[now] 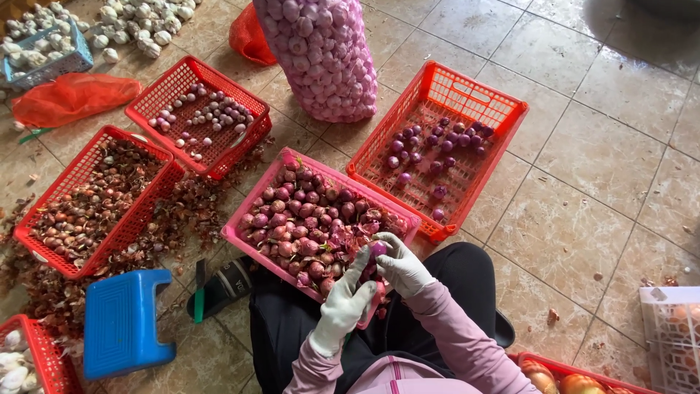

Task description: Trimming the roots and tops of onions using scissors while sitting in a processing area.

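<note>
Gloved fingers (379, 266) half-hide a purple shallot (378, 249).

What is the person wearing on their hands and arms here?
Both the left hand and the right hand wear pale grey-white knitted gloves with snug ribbed cuffs. The arms are covered by long, dusty pink-mauve sleeves reaching to the wrists.

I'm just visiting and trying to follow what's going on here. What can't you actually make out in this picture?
All in the head view:
- Shallot between the left hand and right hand: gloved fingers cover most of it; any tool is hidden.
- White crate: cut off by the right edge, contents blurred.
- Red basket at bottom left: cut off by the corner.
- Pink basket: lower layers are buried under the top shallots.
</note>
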